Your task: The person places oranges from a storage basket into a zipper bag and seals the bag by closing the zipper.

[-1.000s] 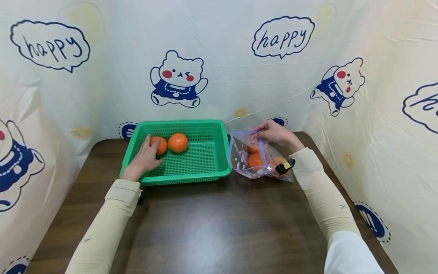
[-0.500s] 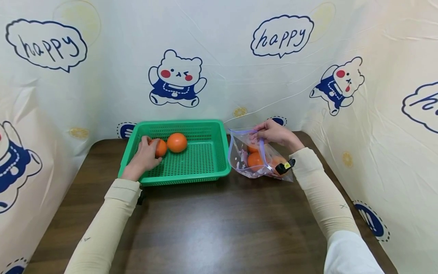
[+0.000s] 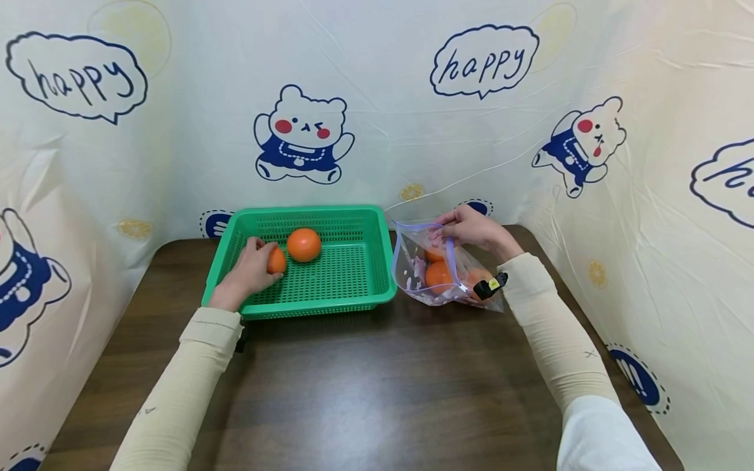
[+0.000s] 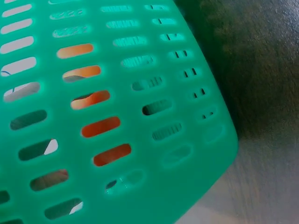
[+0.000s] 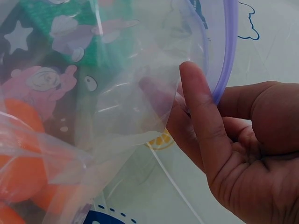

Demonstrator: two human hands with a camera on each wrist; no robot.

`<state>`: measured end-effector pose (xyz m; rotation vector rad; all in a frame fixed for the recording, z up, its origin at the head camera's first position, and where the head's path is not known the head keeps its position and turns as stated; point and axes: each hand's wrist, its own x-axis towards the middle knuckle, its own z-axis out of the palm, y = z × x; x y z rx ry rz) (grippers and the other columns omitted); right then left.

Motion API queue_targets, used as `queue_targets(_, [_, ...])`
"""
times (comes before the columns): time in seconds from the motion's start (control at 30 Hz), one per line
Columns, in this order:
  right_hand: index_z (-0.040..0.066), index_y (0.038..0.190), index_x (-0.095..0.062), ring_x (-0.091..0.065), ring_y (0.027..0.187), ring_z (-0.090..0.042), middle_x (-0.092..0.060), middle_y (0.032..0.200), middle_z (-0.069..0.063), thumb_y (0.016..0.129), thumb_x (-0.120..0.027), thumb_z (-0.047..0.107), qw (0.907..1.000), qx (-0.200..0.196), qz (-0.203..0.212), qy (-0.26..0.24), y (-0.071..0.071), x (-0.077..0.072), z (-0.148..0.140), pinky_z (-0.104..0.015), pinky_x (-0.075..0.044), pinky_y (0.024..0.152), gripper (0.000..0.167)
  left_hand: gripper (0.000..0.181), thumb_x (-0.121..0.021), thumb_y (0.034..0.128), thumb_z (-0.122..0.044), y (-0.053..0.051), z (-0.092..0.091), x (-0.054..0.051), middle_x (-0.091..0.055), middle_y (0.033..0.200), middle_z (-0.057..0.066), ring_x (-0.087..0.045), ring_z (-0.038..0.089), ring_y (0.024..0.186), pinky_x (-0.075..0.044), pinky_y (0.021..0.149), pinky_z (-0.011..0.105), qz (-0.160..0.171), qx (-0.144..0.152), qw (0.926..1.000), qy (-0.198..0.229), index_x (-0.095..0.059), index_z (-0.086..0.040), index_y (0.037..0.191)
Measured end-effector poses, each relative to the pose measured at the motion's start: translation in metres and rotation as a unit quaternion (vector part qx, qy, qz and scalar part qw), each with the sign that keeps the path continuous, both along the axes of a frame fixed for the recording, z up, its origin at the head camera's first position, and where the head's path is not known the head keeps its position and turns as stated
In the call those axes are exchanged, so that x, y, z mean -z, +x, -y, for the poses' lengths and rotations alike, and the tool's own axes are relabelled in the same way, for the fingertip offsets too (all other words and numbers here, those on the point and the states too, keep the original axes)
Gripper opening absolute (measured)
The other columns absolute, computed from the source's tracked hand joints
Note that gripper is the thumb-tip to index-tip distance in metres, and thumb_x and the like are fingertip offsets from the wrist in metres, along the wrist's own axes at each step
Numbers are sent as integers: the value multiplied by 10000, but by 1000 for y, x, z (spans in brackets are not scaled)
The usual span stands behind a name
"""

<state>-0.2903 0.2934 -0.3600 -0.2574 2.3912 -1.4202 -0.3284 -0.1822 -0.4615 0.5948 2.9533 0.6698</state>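
Note:
My left hand (image 3: pixel 249 269) reaches into the green basket (image 3: pixel 321 305) and grips an orange (image 3: pixel 277 260) near its left side. A second orange (image 3: pixel 304 244) lies just to the right of that one. In the left wrist view the basket wall (image 4: pixel 187 135) hides most of the hand, and orange peel shows through the slots. To the right, my right hand (image 3: pixel 473 227) pinches the purple rim of a clear zip bag (image 3: pixel 408 263). Several oranges (image 3: pixel 438 277) lie inside the bag. The right wrist view shows fingers (image 5: pixel 201 102) on the bag's upper edge, its mouth held apart.
A brown wooden table (image 3: pixel 353 379) bears the basket and the bag, which stand side by side near its back edge. Behind and beside it hangs a pale printed cloth (image 3: pixel 389 118) with bears and lettering.
The fingers of my left hand have closed round the left orange, which now shows less. My right hand and the bag have stayed in place.

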Motion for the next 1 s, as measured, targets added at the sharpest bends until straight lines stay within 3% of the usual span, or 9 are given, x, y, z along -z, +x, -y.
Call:
queue_targets(0.27, [-141,1279,-616,-761,849,-187,-720,1112,-284,1034,-511,-10,10000,57,-5,-4,1,0,1,-302,-627,730,298,695,-768,881,-76,3,1,-1,-347,1385,369,-476,488,1140,-460,964,643,53,141,9999,41,-432,92,1467])
queue_targets(1.0, [-110,1270,-642,-742,835,-174,-731,1097,-251,1034,-523,4,9996,152,-119,215,6,-5,2,-286,-623,719,288,650,-746,858,-116,2,8,-6,-440,1309,330,-481,447,1083,-486,933,615,80,125,9997,189,-490,121,1407])
